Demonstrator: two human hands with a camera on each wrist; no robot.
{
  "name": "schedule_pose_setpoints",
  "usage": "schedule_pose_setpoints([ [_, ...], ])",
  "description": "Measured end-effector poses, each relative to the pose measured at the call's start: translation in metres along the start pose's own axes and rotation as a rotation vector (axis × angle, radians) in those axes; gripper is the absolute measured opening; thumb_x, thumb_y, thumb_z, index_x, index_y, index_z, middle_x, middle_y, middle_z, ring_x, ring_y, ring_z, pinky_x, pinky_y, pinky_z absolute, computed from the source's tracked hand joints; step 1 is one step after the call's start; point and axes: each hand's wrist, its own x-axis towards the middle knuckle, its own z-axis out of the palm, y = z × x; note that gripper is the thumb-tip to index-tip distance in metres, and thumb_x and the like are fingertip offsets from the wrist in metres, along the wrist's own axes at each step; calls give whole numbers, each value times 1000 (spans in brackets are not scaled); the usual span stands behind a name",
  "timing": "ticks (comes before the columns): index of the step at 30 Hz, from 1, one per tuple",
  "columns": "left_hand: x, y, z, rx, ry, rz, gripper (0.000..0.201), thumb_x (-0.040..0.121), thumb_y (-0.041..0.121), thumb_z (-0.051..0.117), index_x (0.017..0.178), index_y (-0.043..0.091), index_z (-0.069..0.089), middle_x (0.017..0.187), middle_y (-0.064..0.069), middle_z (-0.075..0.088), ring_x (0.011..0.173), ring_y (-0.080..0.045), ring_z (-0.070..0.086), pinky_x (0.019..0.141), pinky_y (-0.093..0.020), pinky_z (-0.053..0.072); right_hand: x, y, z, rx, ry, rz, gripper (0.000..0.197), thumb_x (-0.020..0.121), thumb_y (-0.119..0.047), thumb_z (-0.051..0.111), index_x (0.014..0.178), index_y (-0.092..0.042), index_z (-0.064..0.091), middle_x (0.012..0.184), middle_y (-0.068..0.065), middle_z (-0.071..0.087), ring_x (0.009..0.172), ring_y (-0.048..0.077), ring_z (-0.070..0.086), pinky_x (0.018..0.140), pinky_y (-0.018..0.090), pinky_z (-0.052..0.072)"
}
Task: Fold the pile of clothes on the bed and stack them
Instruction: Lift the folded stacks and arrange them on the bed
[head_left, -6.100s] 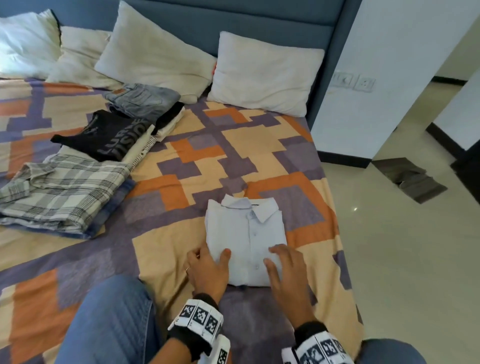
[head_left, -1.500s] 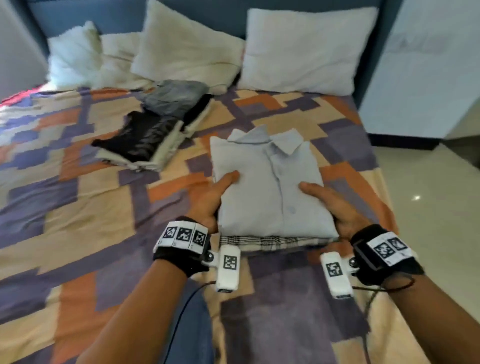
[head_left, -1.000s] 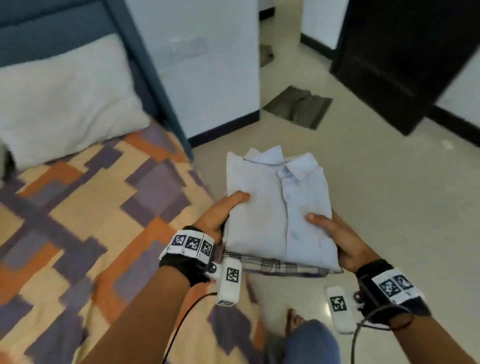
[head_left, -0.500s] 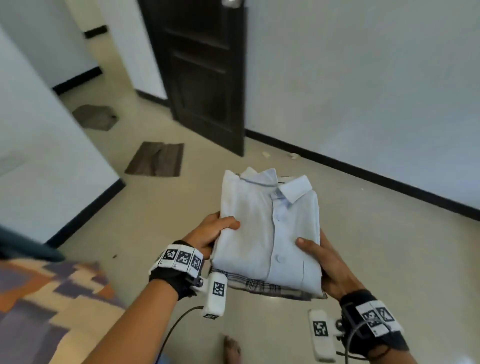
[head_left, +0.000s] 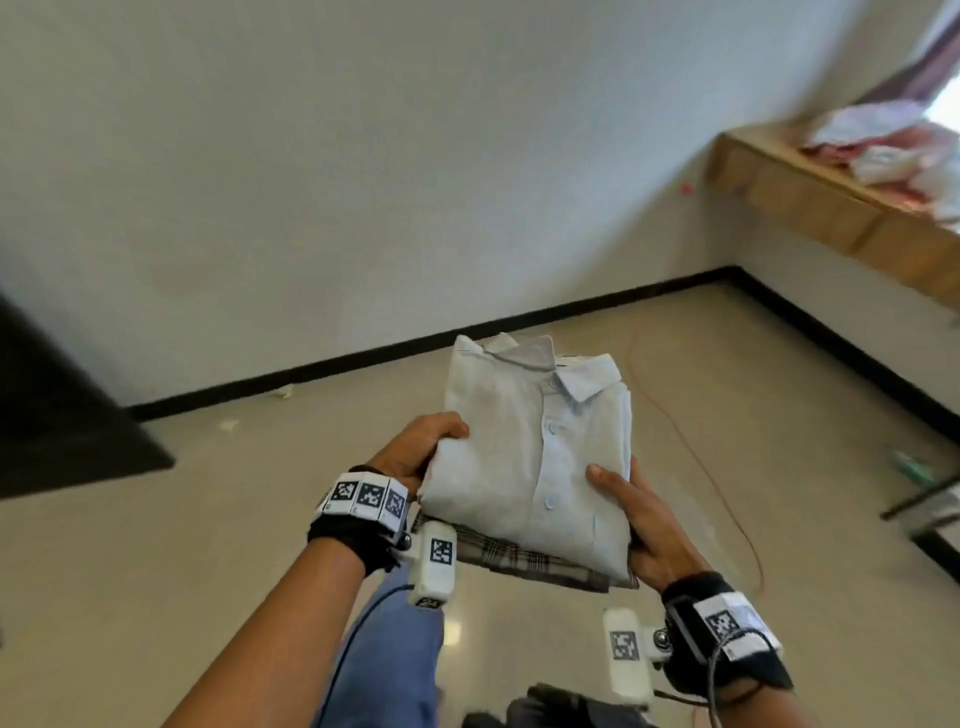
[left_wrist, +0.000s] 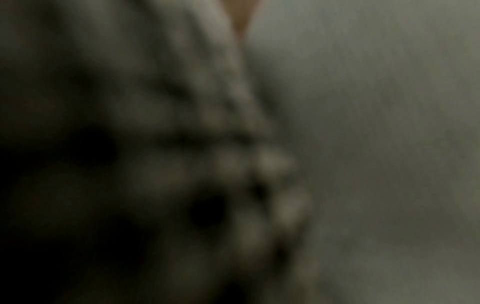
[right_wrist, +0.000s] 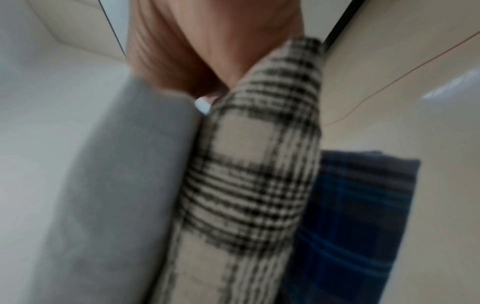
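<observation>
Daylit head view, edges smeared; left wrist view perhaps pressed dark.

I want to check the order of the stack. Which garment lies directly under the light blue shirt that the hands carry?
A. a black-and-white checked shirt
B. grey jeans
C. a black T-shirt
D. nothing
A: the black-and-white checked shirt peeks out directly under the light blue shirt.

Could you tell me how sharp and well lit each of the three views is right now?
Head view: bright, the shirt fairly sharp, the right edge smeared. Left wrist view: dark, wholly blurred, nothing identifiable. Right wrist view: well lit but soft, the plaid cloth still readable.
</observation>
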Motion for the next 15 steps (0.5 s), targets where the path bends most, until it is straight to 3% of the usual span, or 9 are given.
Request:
schedule_pose_setpoints([
  [3,49,15,61,93,-149,-59,27,85,15,52,106,1,62,106,-22,63,93,-35,61,89,-44,49,0,-20,-45,77,144,-75,57,81,-16,69,133,-28,49,124,12,67,107,36,67,80,55,57],
  [6,109,27,119,228,-288,-73,36,80,15,63,112,-2,61,105,-22,68,91,-34,65,79,-42,55,7,-42,-92,163,267,-141,58,83,-14,68,137,-21,47,125,15,66,106,36,67,77,50,57],
  [9,167,41,187,325,-449,-90,25,87,4,60,111,-4,60,100,-20,71,88,-32,69,70,-41,59,21,-70,-144,204,388,-214,58,84,-13,70,137,-19,47,126,17,65,108,38,66,79,51,56],
  [13,226,68,291,406,-633,-123,55,64,9,69,117,-4,57,114,-27,66,98,-40,65,82,-51,56,30,-113,-203,261,554,-316,67,77,-14,78,137,-18,47,126,19,64,111,42,63,82,54,55],
  [15,249,77,349,478,-733,-148,61,60,9,71,118,-6,56,116,-28,64,103,-43,63,87,-55,53,24,-133,-229,290,648,-378,65,77,-13,79,135,-20,48,123,18,66,109,42,64,80,53,55],
])
